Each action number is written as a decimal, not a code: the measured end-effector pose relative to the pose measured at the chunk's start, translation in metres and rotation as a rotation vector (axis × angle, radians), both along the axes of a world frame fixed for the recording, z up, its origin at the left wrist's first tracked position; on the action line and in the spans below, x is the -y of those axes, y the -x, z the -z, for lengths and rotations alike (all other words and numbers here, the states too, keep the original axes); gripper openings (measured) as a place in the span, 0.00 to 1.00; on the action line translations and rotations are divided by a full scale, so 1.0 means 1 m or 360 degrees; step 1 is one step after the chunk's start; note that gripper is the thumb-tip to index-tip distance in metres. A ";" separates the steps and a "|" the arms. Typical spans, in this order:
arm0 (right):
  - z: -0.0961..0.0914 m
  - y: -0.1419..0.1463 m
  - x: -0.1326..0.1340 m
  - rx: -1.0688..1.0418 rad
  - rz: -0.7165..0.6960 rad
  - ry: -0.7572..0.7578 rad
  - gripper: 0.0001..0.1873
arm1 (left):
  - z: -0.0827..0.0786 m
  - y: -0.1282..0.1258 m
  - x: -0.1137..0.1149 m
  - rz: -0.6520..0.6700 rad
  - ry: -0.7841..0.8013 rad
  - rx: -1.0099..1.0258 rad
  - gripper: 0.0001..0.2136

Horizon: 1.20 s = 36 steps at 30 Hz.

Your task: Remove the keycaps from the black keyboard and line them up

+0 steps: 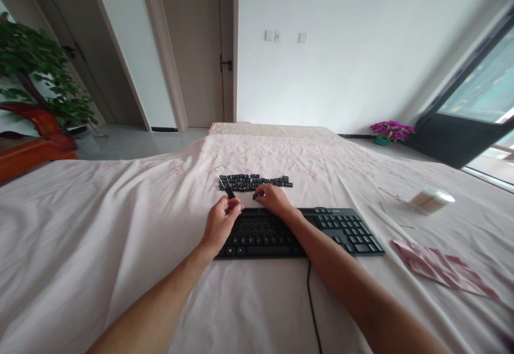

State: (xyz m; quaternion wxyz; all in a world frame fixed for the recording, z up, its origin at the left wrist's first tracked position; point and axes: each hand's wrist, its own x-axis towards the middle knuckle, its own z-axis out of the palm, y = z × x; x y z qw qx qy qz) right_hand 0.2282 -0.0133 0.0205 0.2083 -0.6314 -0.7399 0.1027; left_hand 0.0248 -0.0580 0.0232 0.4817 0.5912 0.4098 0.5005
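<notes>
A black keyboard (268,249) lies across the cloth, many of its left and middle keys stripped of their caps. Over its upper left corner my left hand (220,223) is closed around the black handle of a wire keycap puller (229,190), whose wire loop points up and away. Beyond the keyboard, several loose black keycaps (244,183) lie grouped in rows. My right hand (273,198) pinches a small black keycap at the near edge of these rows, and its forearm crosses over the keyboard's right half.
A pink cloth (444,268) lies right of the keyboard. Behind it is a clear round tub of cotton swabs (431,201), with a few loose swabs (388,216) nearby. The keyboard's cable (311,306) runs toward me over the wrinkled bedspread (152,215).
</notes>
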 end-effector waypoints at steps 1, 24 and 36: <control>0.000 0.000 0.000 0.0002 0.0001 -0.0001 0.08 | 0.000 0.000 0.000 -0.0002 0.0005 0.0005 0.10; -0.001 -0.001 0.001 -0.0015 -0.0015 -0.0078 0.09 | -0.001 -0.001 -0.001 0.0014 0.0053 0.0062 0.09; 0.001 -0.001 0.002 -0.0060 -0.0015 -0.0080 0.08 | 0.006 -0.001 -0.004 0.0010 0.0037 0.0034 0.10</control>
